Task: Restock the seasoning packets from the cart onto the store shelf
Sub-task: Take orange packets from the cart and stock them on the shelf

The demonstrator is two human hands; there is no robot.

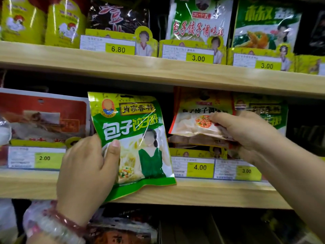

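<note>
**Two packets held at the middle shelf**

The left hand (86,166) grips a glossy green packet (133,138) by its lower left edge, thumb curled across the front, holding it tilted in front of the wooden shelf (193,192). The right hand (246,131) pinches the lower right corner of a crinkled red-and-cream packet (198,115) standing on that shelf, above the yellow price tag (200,167) marked 4.00. Just behind the right hand stands another green packet (265,111). To the left sits a flat red pouch (44,117). Bead bracelets (52,224) ring the left wrist.
</note>
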